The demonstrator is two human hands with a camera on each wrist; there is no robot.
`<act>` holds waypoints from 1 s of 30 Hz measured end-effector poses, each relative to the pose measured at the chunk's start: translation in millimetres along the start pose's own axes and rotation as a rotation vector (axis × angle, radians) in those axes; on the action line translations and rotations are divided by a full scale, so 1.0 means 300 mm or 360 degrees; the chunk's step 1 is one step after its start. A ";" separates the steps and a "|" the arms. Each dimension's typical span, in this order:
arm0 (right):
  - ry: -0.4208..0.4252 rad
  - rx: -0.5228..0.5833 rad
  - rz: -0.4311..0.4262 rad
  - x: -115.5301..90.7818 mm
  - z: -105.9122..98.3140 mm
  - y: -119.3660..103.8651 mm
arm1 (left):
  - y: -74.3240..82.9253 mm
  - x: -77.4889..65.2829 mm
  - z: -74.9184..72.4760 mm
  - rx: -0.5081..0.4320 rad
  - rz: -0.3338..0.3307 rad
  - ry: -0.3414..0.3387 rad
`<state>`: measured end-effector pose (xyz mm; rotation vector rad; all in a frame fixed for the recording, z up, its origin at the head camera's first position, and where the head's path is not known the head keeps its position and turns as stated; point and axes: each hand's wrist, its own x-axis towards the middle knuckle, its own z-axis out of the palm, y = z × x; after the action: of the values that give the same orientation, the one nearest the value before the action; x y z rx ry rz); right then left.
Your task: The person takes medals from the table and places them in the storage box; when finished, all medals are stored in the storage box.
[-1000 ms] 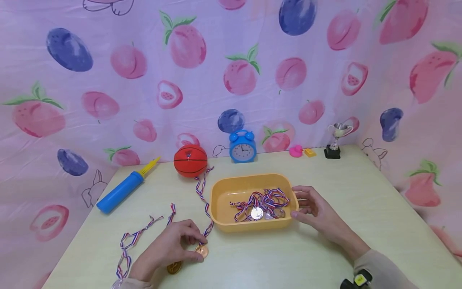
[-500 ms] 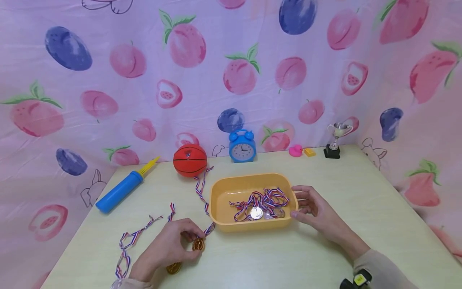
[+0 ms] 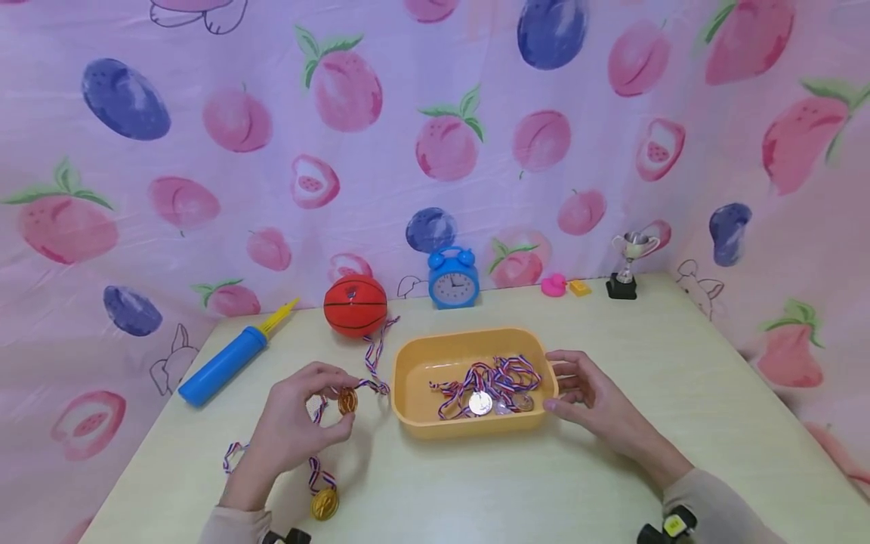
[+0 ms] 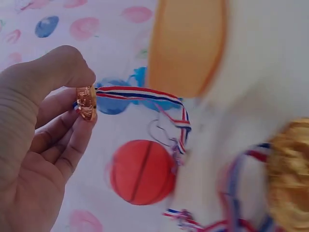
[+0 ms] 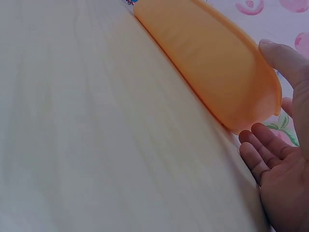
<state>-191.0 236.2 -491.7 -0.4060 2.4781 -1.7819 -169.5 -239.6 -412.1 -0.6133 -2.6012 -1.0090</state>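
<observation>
My left hand pinches a bronze-coloured medal by its edge, raised above the table left of the yellow plastic basin. In the left wrist view the medal's striped ribbon trails from it toward the basin side. Below that hand, a gold medal lies on the table with its own ribbon. Inside the basin are a silver medal, other medals and tangled red, white and blue ribbons. Beside the basin's right end, my right hand rests with loosely bent fingers, thumb at the rim.
Along the back stand a red basketball, a blue alarm clock, a pink toy duck, a yellow block and a small trophy. A blue hand pump lies at the left. Patterned cloth hangs behind.
My left hand has picked the bronze-coloured medal up off the table and moved it up and leftward, its ribbon dragging along. My right hand stays at the basin's end.
</observation>
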 end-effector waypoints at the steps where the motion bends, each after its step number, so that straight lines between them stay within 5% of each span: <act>1: 0.0000 -0.0004 0.0001 0.000 0.001 0.000 | 0.007 0.014 -0.012 0.0028 0.0057 0.0052; 10: 0.0008 -0.0016 0.0006 0.001 0.001 -0.001 | 0.097 0.136 -0.112 0.0141 0.0244 0.0300; 30: -0.0005 0.0003 -0.0009 0.002 0.000 0.003 | 0.302 0.394 -0.223 -0.0054 0.0681 0.0555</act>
<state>-191.7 236.4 -492.4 -0.4160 2.4755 -1.7839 -221.4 -192.0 -264.9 -0.8683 -2.0394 -0.9220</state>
